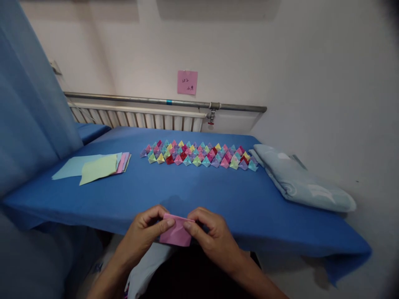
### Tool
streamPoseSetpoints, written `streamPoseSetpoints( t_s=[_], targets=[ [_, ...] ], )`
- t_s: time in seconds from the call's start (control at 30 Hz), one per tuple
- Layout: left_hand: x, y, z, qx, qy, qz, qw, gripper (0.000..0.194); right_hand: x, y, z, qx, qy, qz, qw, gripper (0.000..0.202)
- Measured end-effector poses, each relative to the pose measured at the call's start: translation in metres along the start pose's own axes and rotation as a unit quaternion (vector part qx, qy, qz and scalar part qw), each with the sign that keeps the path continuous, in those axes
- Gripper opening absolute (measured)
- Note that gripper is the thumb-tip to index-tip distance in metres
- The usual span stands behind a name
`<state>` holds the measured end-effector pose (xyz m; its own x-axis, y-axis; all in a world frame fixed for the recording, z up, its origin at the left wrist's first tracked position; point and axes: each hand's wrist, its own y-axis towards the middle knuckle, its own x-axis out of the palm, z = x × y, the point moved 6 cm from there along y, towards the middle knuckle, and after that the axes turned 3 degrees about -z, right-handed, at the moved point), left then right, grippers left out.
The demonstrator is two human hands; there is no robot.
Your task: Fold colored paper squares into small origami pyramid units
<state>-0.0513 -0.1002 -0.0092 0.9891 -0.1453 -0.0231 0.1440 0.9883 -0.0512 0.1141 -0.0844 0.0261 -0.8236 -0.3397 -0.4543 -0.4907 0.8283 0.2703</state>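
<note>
Off-white wall (237, 58) surface formed the background, with a pink note (187, 82) bearing handwriting fixed above a horizontal metal pipe (137, 99). Below the pipe stood a white radiator (158, 121), with a red-handled valve (211, 121) near its right end. At far left hung a blue curtain (34, 104). A blue sheet (124, 203) covered the raised work surface and draped over its near edge. On the left part of the sheet lay a paper pile (98, 168), with light blue and yellow-green sheets uppermost and pink edges showing at the right. Across the middle, toward the rear, pointed folded paper pieces (196, 161) in mixed colors were set in close, staggered rows. Immediately right of these rows lay a patterned, pale folded blanket (302, 178), near the wall. Pink paper (175, 235) was positioned at the near edge of the sheet, between the two hands. The left hand (146, 226) pinched its upper left portion, thumb on the near face. The right hand (213, 234) pinched its upper right corner, thumb likewise on the near face. Both sets of fingers were curled, and their contact behind the paper was partly hidden.
</note>
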Motion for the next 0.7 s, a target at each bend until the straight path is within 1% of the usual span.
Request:
streamPoseSetpoints(
  t_s=[0.1, 0.2, 0.27, 0.33, 0.37, 0.43, 0.5, 0.53, 0.63, 0.7],
  targets=[
    [0.004, -0.001, 0.0, -0.022, -0.013, -0.032, 0.999, 0.022, -0.002, 0.0, -0.001, 0.0, 0.004, 0.007, 1.0, 0.023],
    [0.007, 0.0, 0.004, -0.018, 0.013, -0.028, 0.999, 0.023, 0.0, 0.002, 0.004, 0.024, 0.035, -0.013, 0.999, 0.027],
    [0.009, 0.001, 0.004, -0.021, 0.01, -0.008, 1.0, 0.028, 0.001, 0.002, 0.012, 0.059, 0.085, -0.008, 0.995, 0.029],
    [0.009, 0.002, -0.001, -0.033, -0.018, 0.019, 0.999, 0.03, 0.002, 0.001, 0.02, 0.097, 0.137, -0.001, 0.986, 0.029],
    [0.009, 0.003, -0.004, -0.038, -0.034, 0.034, 0.998, 0.032, 0.004, 0.001, 0.023, 0.112, 0.16, -0.007, 0.981, 0.027],
    [0.007, 0.004, -0.009, -0.04, -0.062, 0.062, 0.995, 0.034, 0.01, -0.001, 0.027, 0.132, 0.187, -0.04, 0.973, 0.024],
    [0.004, 0.004, -0.013, -0.038, -0.08, 0.086, 0.992, 0.034, 0.014, -0.003, 0.028, 0.14, 0.186, -0.069, 0.97, 0.022],
    [0.001, 0.005, -0.014, -0.036, -0.087, 0.098, 0.991, 0.034, 0.015, -0.004, 0.029, 0.142, 0.178, -0.071, 0.971, 0.024],
    [-0.005, 0.005, -0.015, -0.034, -0.109, 0.135, 0.984, 0.034, 0.011, -0.004, 0.032, 0.145, 0.158, -0.043, 0.976, 0.026],
    [-0.006, 0.006, -0.015, -0.036, -0.12, 0.148, 0.981, 0.034, 0.01, -0.005, 0.035, 0.157, 0.164, -0.03, 0.974, 0.027]
  ],
)
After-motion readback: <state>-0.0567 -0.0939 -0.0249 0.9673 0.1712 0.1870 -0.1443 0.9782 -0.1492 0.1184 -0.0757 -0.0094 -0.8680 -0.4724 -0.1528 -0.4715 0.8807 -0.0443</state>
